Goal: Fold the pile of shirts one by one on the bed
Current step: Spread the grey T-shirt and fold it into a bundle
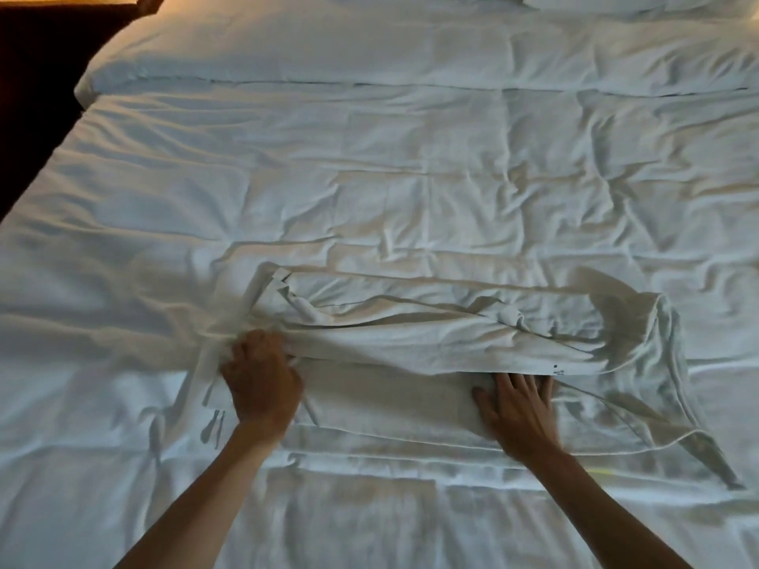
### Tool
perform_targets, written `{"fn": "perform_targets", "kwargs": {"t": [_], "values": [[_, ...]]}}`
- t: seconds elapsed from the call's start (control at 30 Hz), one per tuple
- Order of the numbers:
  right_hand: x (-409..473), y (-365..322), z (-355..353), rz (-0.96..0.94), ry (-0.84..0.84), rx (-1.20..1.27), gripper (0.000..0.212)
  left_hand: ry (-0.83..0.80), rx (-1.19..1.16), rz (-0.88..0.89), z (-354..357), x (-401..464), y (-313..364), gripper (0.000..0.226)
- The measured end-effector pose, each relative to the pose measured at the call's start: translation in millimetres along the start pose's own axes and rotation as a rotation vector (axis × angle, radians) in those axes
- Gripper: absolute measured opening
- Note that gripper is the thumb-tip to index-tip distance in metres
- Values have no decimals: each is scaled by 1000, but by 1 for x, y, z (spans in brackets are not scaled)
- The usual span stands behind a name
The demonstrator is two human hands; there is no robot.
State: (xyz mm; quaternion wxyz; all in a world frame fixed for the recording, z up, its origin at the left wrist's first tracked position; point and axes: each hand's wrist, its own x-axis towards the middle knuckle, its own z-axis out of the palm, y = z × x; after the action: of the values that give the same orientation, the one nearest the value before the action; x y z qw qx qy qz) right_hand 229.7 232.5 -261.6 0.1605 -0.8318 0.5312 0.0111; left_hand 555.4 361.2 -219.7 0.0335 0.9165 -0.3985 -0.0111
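A white shirt (431,334) lies stretched sideways across the near part of the white bed (369,178). Its upper layer is doubled over toward me, with a small label showing near its right end. My left hand (261,381) is closed on a bunch of the shirt's cloth at its left end. My right hand (517,408) lies flat with fingers spread on the lower layer, fingertips tucked just under the edge of the doubled-over layer. A loose part of the shirt trails off to the lower right. No other shirts are in view.
The bed is covered by a wrinkled white duvet. White pillows (287,51) lie along the far end. The bed's left edge (37,190) runs diagonally beside dark floor. A warm-lit wooden frame (82,0) shows at the top left corner.
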Motion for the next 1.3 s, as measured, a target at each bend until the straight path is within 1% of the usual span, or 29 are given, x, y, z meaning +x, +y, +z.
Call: {"fn": "perform_targets", "kwargs": {"t": [0.07,0.13,0.17,0.2,0.23,0.3,0.37,0.4,0.47,0.53,0.63,0.7,0.73,0.77,0.8,0.83,0.9,0.93,0.97,1.0,1.03,1.07,1.1,1.17,1.23,1.27,1.3], "values": [[-12,3,-3,-54,103,57,58,94,-43,60,-3,-17,31,58],[-25,8,-9,-159,296,109,47,121,-202,219,-1,-35,73,57],[-29,13,-13,-217,413,116,39,89,-266,311,2,-42,96,55],[-32,17,-19,-242,496,105,34,39,-306,401,7,-48,117,54],[-31,22,-24,-238,534,78,34,-11,-330,478,13,-53,138,53],[-20,39,-36,-154,499,2,42,-89,-365,578,26,-60,174,51],[-6,61,-41,-54,420,-59,53,-130,-355,612,40,-65,202,51],[1,70,-42,-46,400,-64,53,-131,-339,611,47,-67,211,51],[10,87,-46,-109,388,-44,36,-136,-288,592,58,-71,220,54],[15,97,-52,-170,410,36,28,-137,-228,579,65,-78,219,57],[10,102,-59,-163,446,169,16,-127,-179,554,69,-87,216,56],[4,108,-56,-159,368,158,20,-113,-196,536,68,-89,224,59],[2,112,-55,-137,314,154,23,-112,-203,556,67,-90,231,62],[2,118,-54,-97,287,164,24,-117,-209,592,67,-92,238,65],[4,121,-57,-36,303,189,26,-123,-217,625,67,-93,244,66],[9,125,-62,49,355,242,28,-127,-221,643,69,-93,248,66],[25,131,-76,318,498,359,37,-133,-198,653,74,-93,250,66],[36,138,-82,479,507,408,43,-132,-177,655,76,-93,249,66],[49,147,-86,629,437,464,49,-129,-157,656,78,-94,248,66],[59,155,-91,745,317,509,53,-130,-138,658,78,-95,247,66],[67,161,-93,792,205,522,52,-129,-125,658,78,-95,247,65],[71,165,-95,789,141,525,45,-125,-119,656,77,-94,247,65],[72,170,-95,775,138,526,34,-121,-116,652,77,-94,248,64],[68,174,-93,773,203,530,21,-116,-111,650,78,-94,248,63],[57,172,-87,744,332,505,17,-98,-117,662,80,-96,247,62],[50,167,-83,692,418,461,22,-93,-125,666,81,-96,247,61],[42,157,-79,615,499,387,34,-97,-128,664,82,-96,247,61]]}}
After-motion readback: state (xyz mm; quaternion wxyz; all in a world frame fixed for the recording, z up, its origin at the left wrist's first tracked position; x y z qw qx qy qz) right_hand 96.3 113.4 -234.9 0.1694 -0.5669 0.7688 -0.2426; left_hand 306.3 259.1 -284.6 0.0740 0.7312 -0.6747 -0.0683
